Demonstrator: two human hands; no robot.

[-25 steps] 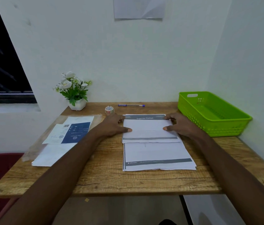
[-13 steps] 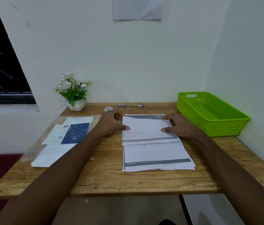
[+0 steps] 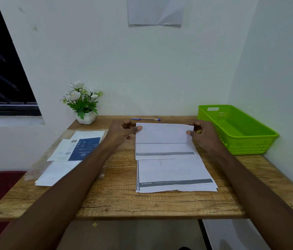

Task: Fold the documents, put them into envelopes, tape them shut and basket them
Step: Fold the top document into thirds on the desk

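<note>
A white document (image 3: 163,138) lies part-folded on top of a stack of printed documents (image 3: 175,175) in the middle of the wooden desk (image 3: 117,199). Its far flap stands lifted off the sheet. My left hand (image 3: 122,131) pinches the flap's left corner and my right hand (image 3: 202,135) pinches its right corner. White envelopes (image 3: 57,172) lie in a pile at the left with a blue and white packet (image 3: 78,148) on them. A green plastic basket (image 3: 235,129) stands at the right. The tape roll is hidden behind my left hand.
A small white pot of artificial flowers (image 3: 83,103) sits at the desk's back left corner. A blue pen (image 3: 145,119) lies along the back edge by the wall. A sheet of paper (image 3: 155,10) hangs on the wall above.
Both hands slid up from the folded sheet's sides to its far corners and lifted the far flap up. The grey header band is now covered.
</note>
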